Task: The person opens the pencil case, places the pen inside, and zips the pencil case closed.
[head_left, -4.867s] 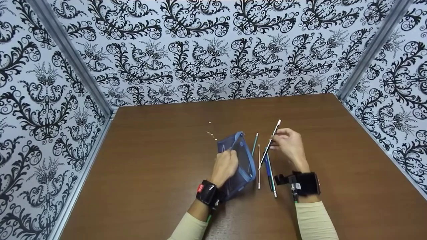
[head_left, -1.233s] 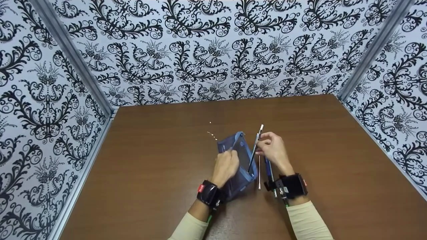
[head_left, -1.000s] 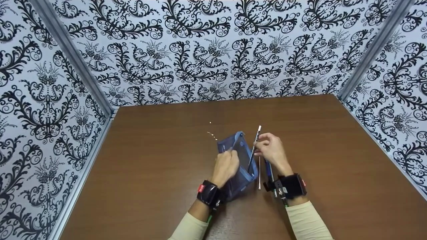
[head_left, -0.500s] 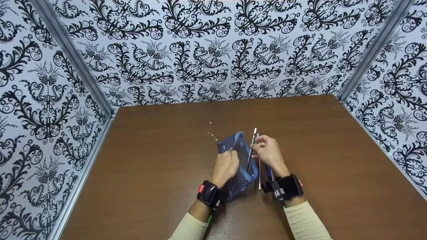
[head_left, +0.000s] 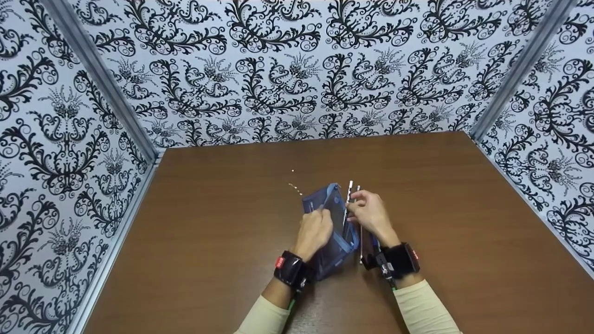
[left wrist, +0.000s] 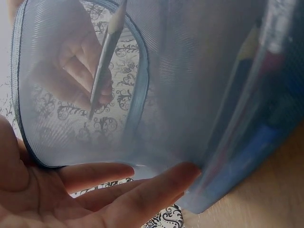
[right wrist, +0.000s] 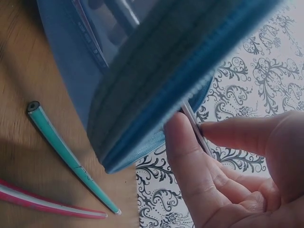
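Note:
My left hand [head_left: 314, 234] grips the edge of a blue mesh pencil case [head_left: 330, 265], holding its zippered mouth open toward the right. Between thumb and fingers, my right hand [head_left: 372, 217] pinches a black-and-white pencil [head_left: 350, 189]. Its sharpened tip [left wrist: 116, 21] points into the case, and the white end sticks up above my fingers. Through the mesh in the left wrist view, a dark pencil [left wrist: 232, 90] and a blue item [left wrist: 259, 145] show inside. On the table beside the mouth lie a teal pencil [right wrist: 71, 159] and a red-and-white striped pencil [right wrist: 47, 203].
A blue pen [head_left: 375, 241] lies under my right wrist, mostly hidden by the wrist camera. Small light specks [head_left: 295, 188] dot the brown table [head_left: 222, 222] behind the case. Patterned panels [head_left: 297, 69] stand at the back and both sides.
My right hand has carried the black-and-white pencil leftward from above the loose pencils and lowered its tip into the case's mouth. My left hand and the case have stayed nearly still.

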`<state>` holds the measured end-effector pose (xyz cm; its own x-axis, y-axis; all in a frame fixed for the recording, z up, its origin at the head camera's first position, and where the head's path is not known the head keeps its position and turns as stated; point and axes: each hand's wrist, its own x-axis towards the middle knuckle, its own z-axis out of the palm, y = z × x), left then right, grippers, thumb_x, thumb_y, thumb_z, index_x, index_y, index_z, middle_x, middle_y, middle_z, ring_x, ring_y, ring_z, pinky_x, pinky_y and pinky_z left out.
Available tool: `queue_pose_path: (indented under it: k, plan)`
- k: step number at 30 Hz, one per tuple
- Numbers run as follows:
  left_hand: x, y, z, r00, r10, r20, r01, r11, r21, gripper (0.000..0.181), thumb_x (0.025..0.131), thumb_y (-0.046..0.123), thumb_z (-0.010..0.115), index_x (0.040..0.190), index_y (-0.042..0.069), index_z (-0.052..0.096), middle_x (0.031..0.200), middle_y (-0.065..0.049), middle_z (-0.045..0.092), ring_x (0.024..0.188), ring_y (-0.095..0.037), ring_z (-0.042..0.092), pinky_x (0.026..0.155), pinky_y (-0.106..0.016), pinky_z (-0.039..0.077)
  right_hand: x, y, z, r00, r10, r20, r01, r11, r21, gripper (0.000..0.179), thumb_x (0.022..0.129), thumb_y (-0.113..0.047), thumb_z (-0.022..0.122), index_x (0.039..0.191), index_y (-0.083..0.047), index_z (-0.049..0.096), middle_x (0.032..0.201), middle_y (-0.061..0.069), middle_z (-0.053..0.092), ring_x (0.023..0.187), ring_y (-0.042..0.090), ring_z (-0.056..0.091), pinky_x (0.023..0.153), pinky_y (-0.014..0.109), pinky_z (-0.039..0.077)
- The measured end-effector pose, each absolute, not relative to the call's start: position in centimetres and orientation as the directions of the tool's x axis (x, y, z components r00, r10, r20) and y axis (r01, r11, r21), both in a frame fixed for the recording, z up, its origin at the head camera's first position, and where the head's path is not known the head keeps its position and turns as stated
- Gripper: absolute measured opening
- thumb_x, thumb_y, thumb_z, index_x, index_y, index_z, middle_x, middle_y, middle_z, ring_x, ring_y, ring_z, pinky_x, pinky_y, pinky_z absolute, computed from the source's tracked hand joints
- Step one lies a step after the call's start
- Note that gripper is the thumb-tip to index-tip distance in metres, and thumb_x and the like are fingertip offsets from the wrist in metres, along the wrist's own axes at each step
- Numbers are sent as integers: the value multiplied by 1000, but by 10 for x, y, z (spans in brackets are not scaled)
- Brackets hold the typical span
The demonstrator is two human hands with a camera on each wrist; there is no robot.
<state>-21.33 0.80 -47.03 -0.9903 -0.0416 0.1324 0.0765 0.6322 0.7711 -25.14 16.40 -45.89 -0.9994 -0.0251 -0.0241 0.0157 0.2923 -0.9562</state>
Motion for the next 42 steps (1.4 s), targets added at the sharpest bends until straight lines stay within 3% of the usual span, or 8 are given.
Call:
queue_pose_path:
  k: [8,11,15,23,36,42]
  plan:
    - [-214,7,-471,-993,-18,118,82,613,786,45,101,25,34,113,-1,70,93,-19,71,72,-28,64,60,-38,48,-251,164,-462,-998,-52,-47,29,302,-953,30,90,5,60,118,15,55,98,31,69,60,12,64,60,27,57]
    - [-214,7,-470,-993,-17,121,84,622,779,43,100,24,35,93,3,71,86,-16,69,70,-26,62,60,-38,48,-250,163,-461,-997,-72,-40,17,294,-956,32,90,5,60,119,16,55,100,33,67,63,14,65,61,28,58]
    - [-214,6,-470,-992,-17,126,88,627,774,41,100,23,35,70,10,61,78,-13,65,67,-24,59,59,-39,47,-249,163,-460,-995,-88,-41,14,287,-958,33,88,6,60,119,17,56,102,36,66,65,15,66,61,28,58]
    - [-215,7,-471,-990,-6,138,105,617,780,39,100,23,35,81,7,66,77,-13,64,65,-22,56,56,-35,44,-250,162,-461,-993,-99,-68,36,299,-954,34,89,6,59,120,17,54,106,37,65,66,15,66,64,29,58]
    - [-215,6,-472,-992,7,129,107,606,788,40,100,22,35,85,5,67,74,-10,61,63,-20,54,55,-33,42,-249,161,-462,-990,-111,-82,43,314,-949,33,89,6,58,120,17,55,106,37,65,64,13,65,62,28,58]
    - [-214,7,-471,-990,-3,141,108,629,770,42,100,23,34,92,2,70,86,-18,69,74,-32,65,63,-42,49,-249,161,-462,-990,-115,-86,45,323,-945,32,90,6,58,119,17,55,106,36,65,65,14,66,62,28,58]
